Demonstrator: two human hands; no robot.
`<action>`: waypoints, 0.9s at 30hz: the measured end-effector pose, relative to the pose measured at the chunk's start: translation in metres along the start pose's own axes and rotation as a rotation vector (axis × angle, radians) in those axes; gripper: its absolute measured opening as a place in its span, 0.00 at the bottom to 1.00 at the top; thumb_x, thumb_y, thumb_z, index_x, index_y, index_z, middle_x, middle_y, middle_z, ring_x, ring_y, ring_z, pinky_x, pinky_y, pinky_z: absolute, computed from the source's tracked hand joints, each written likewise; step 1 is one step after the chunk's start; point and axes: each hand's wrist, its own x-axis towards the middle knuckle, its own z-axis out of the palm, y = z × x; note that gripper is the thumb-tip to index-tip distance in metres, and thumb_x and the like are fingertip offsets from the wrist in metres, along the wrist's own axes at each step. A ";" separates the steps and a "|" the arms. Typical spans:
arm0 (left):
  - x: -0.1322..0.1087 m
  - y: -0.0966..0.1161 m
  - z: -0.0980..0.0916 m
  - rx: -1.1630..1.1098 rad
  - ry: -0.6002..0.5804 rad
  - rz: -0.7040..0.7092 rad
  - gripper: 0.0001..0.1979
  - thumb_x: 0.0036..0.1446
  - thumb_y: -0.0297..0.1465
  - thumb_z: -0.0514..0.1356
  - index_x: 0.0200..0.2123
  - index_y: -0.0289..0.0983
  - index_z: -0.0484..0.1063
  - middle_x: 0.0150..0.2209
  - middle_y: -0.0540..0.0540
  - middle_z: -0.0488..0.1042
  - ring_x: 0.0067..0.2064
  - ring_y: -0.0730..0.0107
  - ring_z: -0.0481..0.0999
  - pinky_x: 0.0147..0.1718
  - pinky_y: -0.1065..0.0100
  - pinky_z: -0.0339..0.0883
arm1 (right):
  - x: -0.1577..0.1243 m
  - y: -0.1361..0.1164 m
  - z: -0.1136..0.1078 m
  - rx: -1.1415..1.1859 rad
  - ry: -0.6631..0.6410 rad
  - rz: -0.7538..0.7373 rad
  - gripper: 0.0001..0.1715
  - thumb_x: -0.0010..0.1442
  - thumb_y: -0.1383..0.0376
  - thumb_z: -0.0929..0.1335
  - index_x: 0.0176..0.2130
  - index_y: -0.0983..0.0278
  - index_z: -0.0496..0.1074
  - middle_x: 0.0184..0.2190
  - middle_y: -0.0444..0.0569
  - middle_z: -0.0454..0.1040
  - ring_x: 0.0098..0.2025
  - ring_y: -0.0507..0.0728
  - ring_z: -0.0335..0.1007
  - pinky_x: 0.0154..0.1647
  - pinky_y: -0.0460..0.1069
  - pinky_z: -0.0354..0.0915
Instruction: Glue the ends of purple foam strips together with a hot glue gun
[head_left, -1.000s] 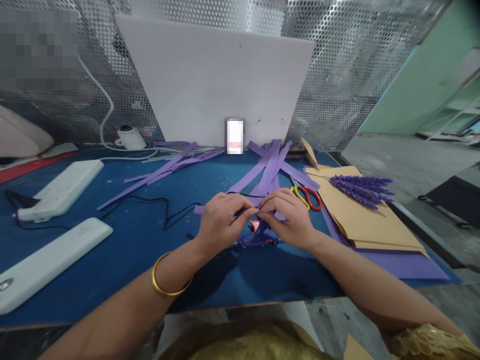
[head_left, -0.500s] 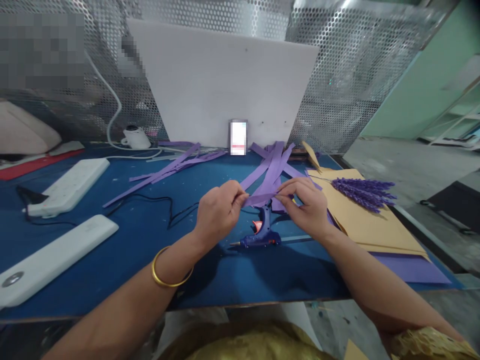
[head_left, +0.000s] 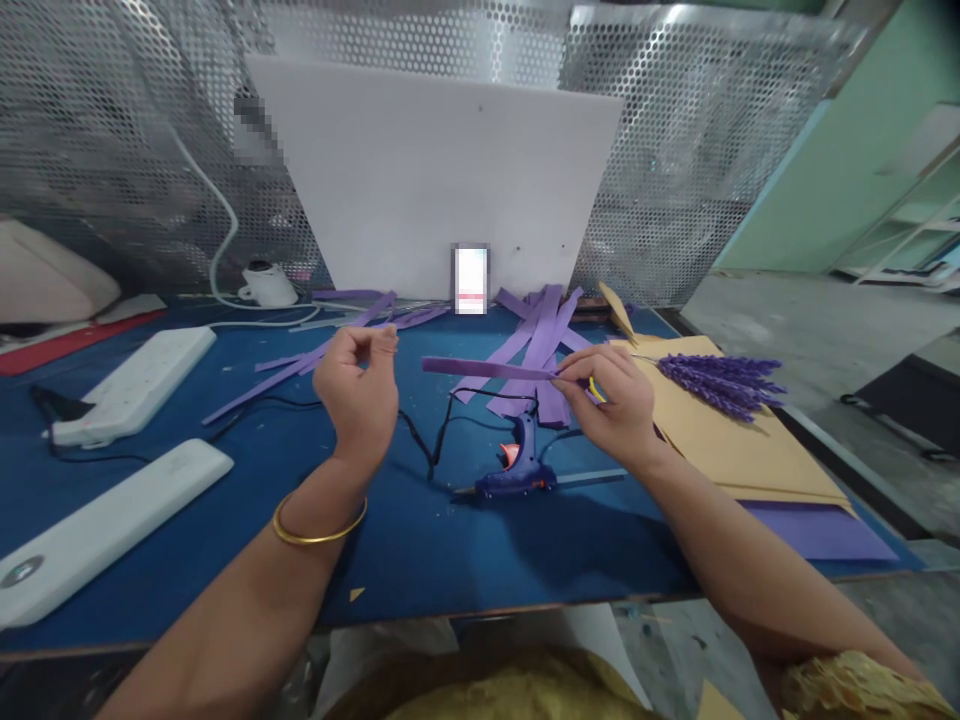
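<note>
My right hand (head_left: 609,395) pinches one end of a narrow purple paper strip (head_left: 487,369), whose free end points left in mid-air. To the left of that end, apart from it, my left hand (head_left: 360,385) is raised with its fingers curled together; whether anything is between the fingertips I cannot make out. A gold bangle (head_left: 319,538) circles the left wrist. Below and between both hands, a blue glue gun (head_left: 517,478) lies on its side, a glue stick out of its back. Behind the held strip lies a pile of purple strips (head_left: 544,335).
At right, lavender sprigs (head_left: 720,383) rest on tan paper sheets (head_left: 757,450). More purple strips (head_left: 281,385), a white power strip (head_left: 139,385) and a long white device (head_left: 120,525) lie left. A lit phone (head_left: 471,280) leans on a white board (head_left: 442,170).
My left hand has let go of the purple strip and moved left and up. The right hand keeps its hold, and the strip now extends freely to the left.
</note>
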 end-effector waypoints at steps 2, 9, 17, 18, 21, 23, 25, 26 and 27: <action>0.004 -0.006 0.001 -0.045 0.035 -0.060 0.11 0.56 0.38 0.67 0.28 0.40 0.71 0.27 0.52 0.73 0.30 0.70 0.72 0.35 0.66 0.69 | 0.000 -0.001 0.001 -0.014 -0.016 -0.004 0.08 0.62 0.70 0.69 0.32 0.59 0.68 0.30 0.45 0.78 0.35 0.57 0.76 0.40 0.55 0.66; -0.016 0.011 0.004 0.047 -0.299 0.205 0.13 0.64 0.41 0.59 0.34 0.40 0.77 0.41 0.45 0.80 0.47 0.61 0.77 0.50 0.59 0.69 | -0.003 -0.005 0.005 -0.006 -0.069 -0.009 0.09 0.61 0.71 0.69 0.32 0.59 0.69 0.31 0.45 0.79 0.36 0.57 0.77 0.42 0.55 0.65; -0.038 0.025 0.004 0.085 -0.673 0.340 0.13 0.65 0.38 0.59 0.31 0.40 0.76 0.28 0.49 0.77 0.31 0.68 0.75 0.34 0.66 0.64 | -0.007 -0.008 0.010 0.009 -0.110 -0.043 0.09 0.63 0.71 0.68 0.32 0.59 0.67 0.31 0.45 0.79 0.36 0.56 0.77 0.42 0.55 0.66; -0.038 0.026 0.003 0.089 -0.667 0.342 0.14 0.65 0.38 0.58 0.29 0.39 0.74 0.27 0.49 0.76 0.30 0.69 0.74 0.32 0.67 0.63 | -0.007 -0.009 0.010 0.020 -0.104 -0.047 0.09 0.63 0.71 0.68 0.32 0.59 0.67 0.31 0.45 0.79 0.36 0.56 0.77 0.42 0.55 0.66; -0.037 0.028 0.002 0.082 -0.654 0.332 0.15 0.65 0.39 0.59 0.28 0.38 0.73 0.26 0.49 0.74 0.29 0.70 0.72 0.30 0.68 0.61 | -0.007 -0.011 0.010 0.036 -0.081 -0.043 0.09 0.63 0.71 0.68 0.32 0.59 0.67 0.31 0.45 0.78 0.35 0.56 0.77 0.41 0.55 0.66; -0.038 0.029 0.002 0.057 -0.690 0.301 0.15 0.63 0.42 0.60 0.31 0.38 0.75 0.28 0.49 0.76 0.29 0.70 0.72 0.30 0.69 0.62 | -0.007 -0.012 0.010 0.041 -0.087 -0.035 0.09 0.63 0.71 0.67 0.32 0.59 0.67 0.31 0.45 0.78 0.35 0.56 0.77 0.41 0.55 0.66; -0.041 0.030 0.003 0.008 -0.755 0.287 0.14 0.63 0.43 0.61 0.34 0.39 0.77 0.31 0.48 0.78 0.31 0.70 0.74 0.31 0.70 0.63 | -0.008 -0.014 0.012 0.054 -0.106 -0.044 0.09 0.63 0.71 0.67 0.32 0.59 0.67 0.31 0.45 0.78 0.35 0.55 0.77 0.42 0.54 0.66; -0.042 0.030 0.003 -0.020 -0.784 0.294 0.13 0.64 0.41 0.60 0.36 0.39 0.77 0.32 0.48 0.79 0.32 0.70 0.75 0.32 0.70 0.64 | -0.009 -0.015 0.012 0.061 -0.116 -0.057 0.09 0.63 0.72 0.67 0.32 0.59 0.67 0.30 0.45 0.78 0.35 0.55 0.77 0.42 0.54 0.66; -0.044 0.030 0.003 -0.043 -0.804 0.309 0.12 0.65 0.40 0.59 0.35 0.39 0.77 0.32 0.48 0.79 0.33 0.70 0.75 0.32 0.70 0.64 | -0.009 -0.015 0.013 0.065 -0.126 -0.071 0.09 0.63 0.72 0.67 0.33 0.59 0.67 0.30 0.45 0.78 0.35 0.55 0.77 0.42 0.54 0.66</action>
